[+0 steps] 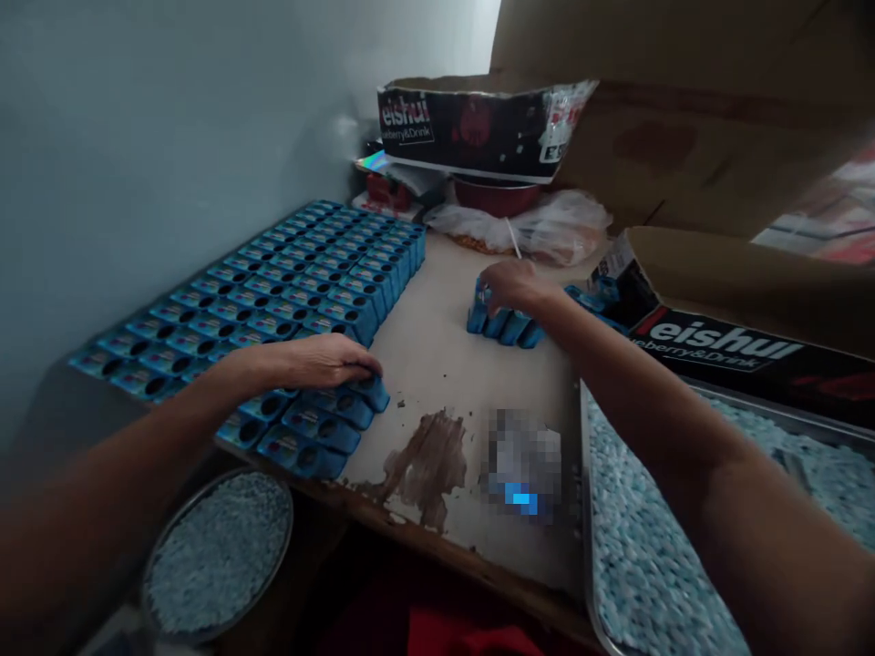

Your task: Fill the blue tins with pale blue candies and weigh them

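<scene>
Small blue boxes (252, 301), each with a round dark hole in its top, stand in tight rows on the table's left side. My left hand (332, 360) is closed over the near end of these rows, its fingers curled on a blue box (373, 392). Farther off, a short row of the same blue boxes (502, 328) stands mid-table. From above, my right hand (512, 284) grips a box at that row, fingers bent down; its fingertips are partly hidden. More blue boxes (602, 305) lie beyond my right forearm, partly covered by it.
A metal tray (584, 510) of pale blue pellets flanks the table's right edge. An open black carton (725, 342) sits behind it. Another carton (471, 132) rests on a red bowl (496, 196) beside a plastic bag (567, 223). A round pellet bowl (219, 556) is below left.
</scene>
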`<action>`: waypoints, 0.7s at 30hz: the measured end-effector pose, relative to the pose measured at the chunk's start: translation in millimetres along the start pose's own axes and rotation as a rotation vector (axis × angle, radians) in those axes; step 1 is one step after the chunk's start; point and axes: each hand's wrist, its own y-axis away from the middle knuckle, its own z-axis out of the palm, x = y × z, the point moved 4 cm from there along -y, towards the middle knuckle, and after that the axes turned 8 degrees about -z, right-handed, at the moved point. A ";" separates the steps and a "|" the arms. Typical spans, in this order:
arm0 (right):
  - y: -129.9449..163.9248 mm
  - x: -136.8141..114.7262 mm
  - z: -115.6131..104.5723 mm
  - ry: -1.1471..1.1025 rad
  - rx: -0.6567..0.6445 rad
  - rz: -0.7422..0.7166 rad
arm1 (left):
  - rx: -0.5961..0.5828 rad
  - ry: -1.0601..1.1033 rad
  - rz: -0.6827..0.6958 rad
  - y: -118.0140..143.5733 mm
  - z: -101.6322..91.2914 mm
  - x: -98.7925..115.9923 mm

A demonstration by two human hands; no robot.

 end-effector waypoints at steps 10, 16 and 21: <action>-0.3 -2.6 1.3 -0.046 0.100 0.009 | 0.363 -0.231 0.067 16.7 51.8 15.0; 50.4 -36.9 2.8 -0.185 0.073 0.029 | 0.469 -0.363 0.016 14.5 66.4 18.7; 150.3 -51.5 9.0 -0.257 0.030 0.135 | 0.482 -0.416 0.029 14.2 62.8 16.5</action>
